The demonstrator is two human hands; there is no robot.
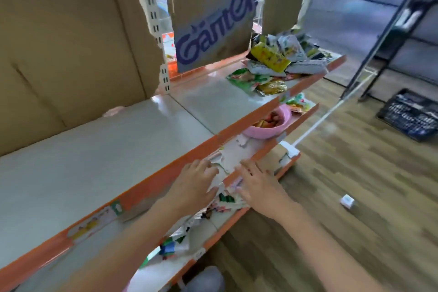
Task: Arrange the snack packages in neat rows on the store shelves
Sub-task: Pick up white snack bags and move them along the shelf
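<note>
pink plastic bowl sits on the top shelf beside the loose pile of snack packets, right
Not quite. The pink plastic bowl sits on the shelf below the top one, under the orange-edged top shelf that carries the loose pile of snack packets. The head view shows it.
</note>
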